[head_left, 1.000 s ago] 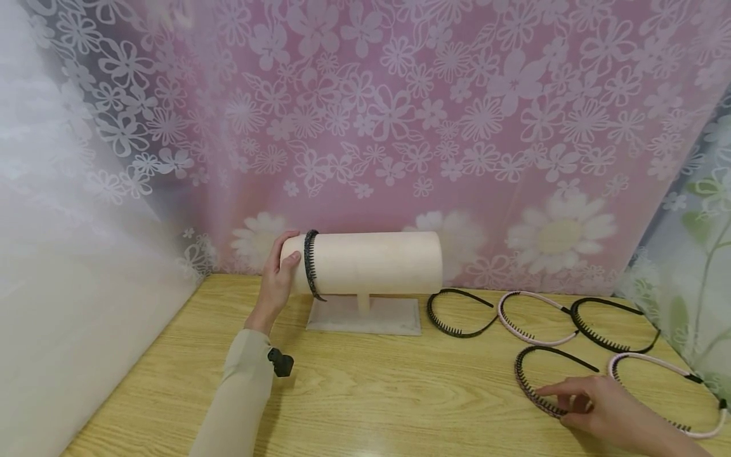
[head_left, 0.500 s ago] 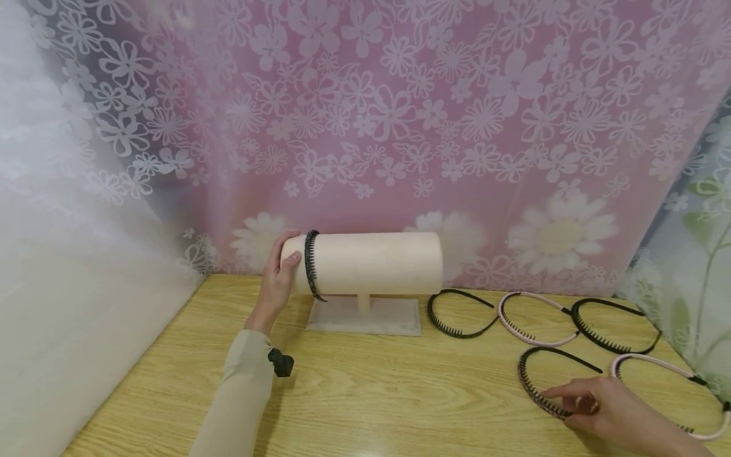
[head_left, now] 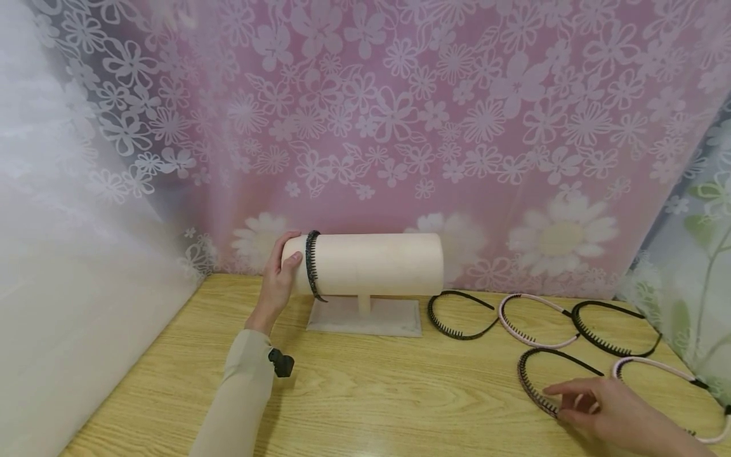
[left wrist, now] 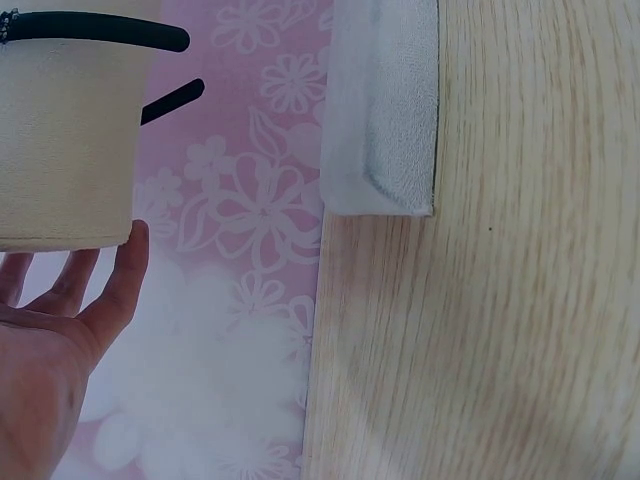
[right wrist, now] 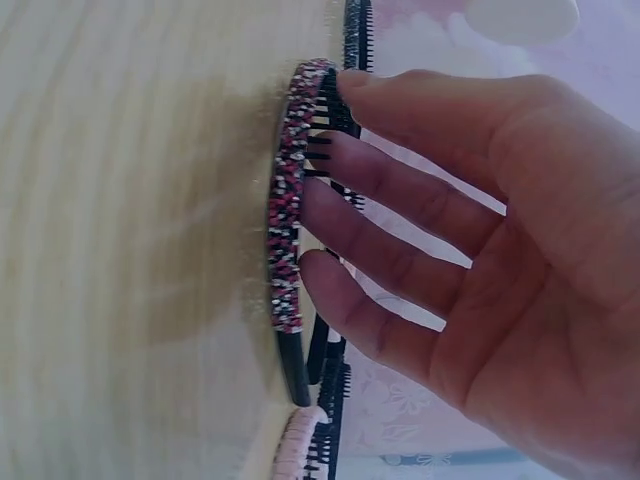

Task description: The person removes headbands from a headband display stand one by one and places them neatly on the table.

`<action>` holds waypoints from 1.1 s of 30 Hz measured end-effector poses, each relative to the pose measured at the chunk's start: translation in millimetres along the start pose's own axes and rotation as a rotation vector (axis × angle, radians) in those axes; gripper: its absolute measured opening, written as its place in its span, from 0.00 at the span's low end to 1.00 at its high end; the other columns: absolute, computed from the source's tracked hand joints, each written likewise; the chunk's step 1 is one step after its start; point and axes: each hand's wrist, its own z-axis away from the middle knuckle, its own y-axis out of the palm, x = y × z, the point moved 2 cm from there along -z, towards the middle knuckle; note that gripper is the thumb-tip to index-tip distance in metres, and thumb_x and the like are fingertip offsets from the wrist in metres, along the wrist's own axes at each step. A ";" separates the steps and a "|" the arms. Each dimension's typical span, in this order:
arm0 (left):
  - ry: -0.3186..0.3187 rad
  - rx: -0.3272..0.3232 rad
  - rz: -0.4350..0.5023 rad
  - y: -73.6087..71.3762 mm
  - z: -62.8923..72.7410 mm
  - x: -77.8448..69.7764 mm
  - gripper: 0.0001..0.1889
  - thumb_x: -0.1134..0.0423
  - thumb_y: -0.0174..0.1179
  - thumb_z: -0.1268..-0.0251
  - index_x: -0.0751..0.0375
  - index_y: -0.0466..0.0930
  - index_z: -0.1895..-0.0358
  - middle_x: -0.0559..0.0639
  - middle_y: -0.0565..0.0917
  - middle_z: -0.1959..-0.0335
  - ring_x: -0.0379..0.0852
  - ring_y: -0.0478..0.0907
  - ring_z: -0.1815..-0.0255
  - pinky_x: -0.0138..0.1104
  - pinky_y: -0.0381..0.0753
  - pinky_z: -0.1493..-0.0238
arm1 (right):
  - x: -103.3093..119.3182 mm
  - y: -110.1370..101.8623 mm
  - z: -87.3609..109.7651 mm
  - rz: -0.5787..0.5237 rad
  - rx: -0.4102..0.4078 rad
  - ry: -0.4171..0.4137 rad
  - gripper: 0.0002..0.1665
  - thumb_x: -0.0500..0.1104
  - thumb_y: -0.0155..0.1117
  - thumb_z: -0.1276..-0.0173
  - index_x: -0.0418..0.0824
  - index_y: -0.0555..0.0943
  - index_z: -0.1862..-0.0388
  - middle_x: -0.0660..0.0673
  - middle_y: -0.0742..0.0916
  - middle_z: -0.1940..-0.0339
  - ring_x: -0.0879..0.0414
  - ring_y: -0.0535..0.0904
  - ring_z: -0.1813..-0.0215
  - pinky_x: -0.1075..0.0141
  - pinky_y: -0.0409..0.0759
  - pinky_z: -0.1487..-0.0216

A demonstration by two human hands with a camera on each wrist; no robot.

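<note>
A cream headband display stand, a horizontal roll on a flat base, stands at the back of the table. Around its left part sits a dark glittery headband with comb teeth. My left hand grips the roll's left end, thumb on the front and fingers over the far side. At the lower right, my right hand is at a toothed headband lying on the table. In the right wrist view this headband shows red, white and black beads. Loosely bent fingers touch its toothed inner side, not wrapped round it.
Right of the stand lie a black headband, a pink headband and another black headband in a row. Another pink headband is partly behind my right hand. A flowered pink curtain backs the wooden table.
The beaded headband has shifted slightly right with my right hand. Its index finger now shows more of a gap from the band. The left hand stays on the roll.
</note>
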 end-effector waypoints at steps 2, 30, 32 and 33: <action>-0.002 0.000 0.002 0.0 0.1 0.1 0.25 0.57 0.48 0.22 0.53 0.65 0.25 0.61 0.71 0.31 0.52 0.76 0.53 0.38 0.82 0.62 | 3.9 -2.4 -1.8 0.026 -0.014 0.023 0.17 0.35 0.68 0.31 0.33 0.85 0.45 0.65 0.84 0.67 0.74 0.80 0.67 0.71 0.78 0.73; 0.001 0.003 -0.007 -2.2 -10.1 22.3 0.26 0.56 0.49 0.22 0.51 0.65 0.24 0.62 0.73 0.33 0.52 0.77 0.55 0.38 0.83 0.65 | 63.0 -29.6 -57.8 0.360 -0.611 -0.073 0.36 0.42 0.81 0.45 0.55 0.82 0.35 0.50 0.87 0.39 0.76 0.78 0.47 0.86 0.75 0.56; 0.000 0.002 0.004 -2.4 -12.9 32.2 0.26 0.55 0.49 0.22 0.48 0.65 0.24 0.61 0.72 0.32 0.53 0.77 0.55 0.39 0.83 0.66 | 67.4 -30.3 -62.6 0.375 -0.607 -0.077 0.38 0.42 0.81 0.45 0.54 0.81 0.34 0.43 0.87 0.39 0.68 0.82 0.48 0.81 0.78 0.56; 0.000 0.000 0.005 -2.6 -13.2 34.3 0.26 0.54 0.49 0.22 0.46 0.65 0.24 0.60 0.73 0.32 0.53 0.77 0.55 0.39 0.83 0.66 | 69.7 -30.7 -65.1 0.381 -0.609 -0.076 0.38 0.42 0.81 0.45 0.54 0.81 0.33 0.40 0.87 0.40 0.64 0.83 0.48 0.78 0.80 0.57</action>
